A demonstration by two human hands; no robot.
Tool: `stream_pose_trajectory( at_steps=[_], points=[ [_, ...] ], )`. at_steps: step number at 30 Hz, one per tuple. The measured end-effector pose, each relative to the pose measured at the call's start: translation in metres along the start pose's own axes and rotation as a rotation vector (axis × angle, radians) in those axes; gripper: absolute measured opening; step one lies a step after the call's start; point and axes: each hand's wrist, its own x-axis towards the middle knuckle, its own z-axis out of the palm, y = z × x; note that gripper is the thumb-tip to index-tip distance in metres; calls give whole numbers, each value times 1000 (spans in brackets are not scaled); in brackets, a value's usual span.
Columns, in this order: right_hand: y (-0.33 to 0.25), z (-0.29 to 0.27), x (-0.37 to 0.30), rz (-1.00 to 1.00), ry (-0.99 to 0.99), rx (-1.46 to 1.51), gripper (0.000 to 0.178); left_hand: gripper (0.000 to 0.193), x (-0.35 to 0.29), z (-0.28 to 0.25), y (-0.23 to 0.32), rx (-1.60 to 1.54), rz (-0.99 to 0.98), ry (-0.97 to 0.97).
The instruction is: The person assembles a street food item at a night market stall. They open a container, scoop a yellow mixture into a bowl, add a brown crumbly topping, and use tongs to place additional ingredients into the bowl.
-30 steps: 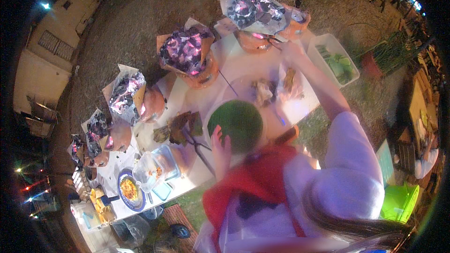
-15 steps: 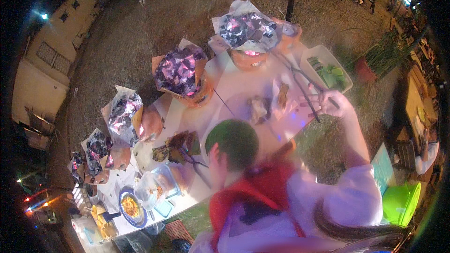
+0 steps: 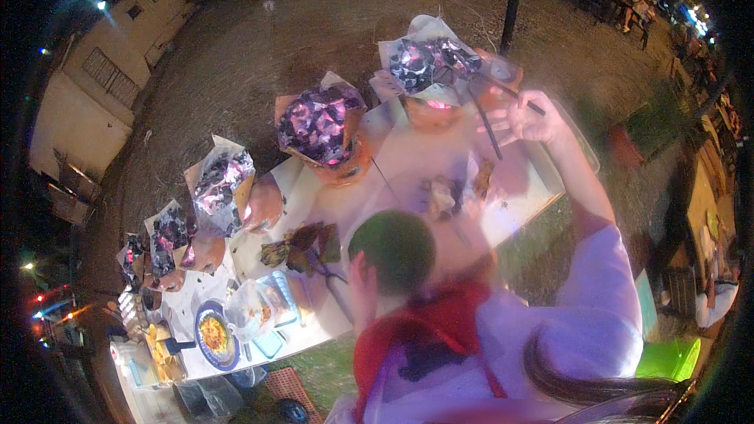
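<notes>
My right hand [image 3: 525, 119], arm stretched out, holds dark metal tongs [image 3: 488, 127] beside the farthest clay stove [image 3: 433, 112]. Glowing charcoal [image 3: 430, 63] fills that stove's top inside upright pale sheets. Close to my body, my left hand [image 3: 363, 286] grips the left edge of a round dark green disc [image 3: 393, 251], perhaps a hand fan; part of the grip is hidden. Left of it, a second pair of tongs [image 3: 323, 265] lies by browned leaf wraps [image 3: 298, 248]. Crumpled pale scraps [image 3: 444, 195] rest on the table beyond the disc.
More charcoal stoves [image 3: 318, 126] line the table's far edge. A blue-rimmed plate of food [image 3: 216, 336], a clear plastic bag [image 3: 250, 310] and a light-blue-edged container [image 3: 279, 298] stand at left. A bright green bucket [image 3: 667, 360] and a potted plant [image 3: 628, 145] are at right.
My right hand has moved up and slightly left with the tongs, toward the farthest stove, now covering part of the plastic tub of green leaves. The disc stays in my left hand.
</notes>
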Motion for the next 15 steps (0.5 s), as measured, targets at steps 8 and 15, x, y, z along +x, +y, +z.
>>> stream_pose_trajectory(
  at_steps=[8, 15],
  points=[
    [12, 17, -24, -78, 110, -145, 62, 45, -11, -6, -14, -169, -104, 105],
    [31, 100, -66, -62, 75, -83, 66, 44, -19, -24, -5, -54, -72, 143]
  ],
)
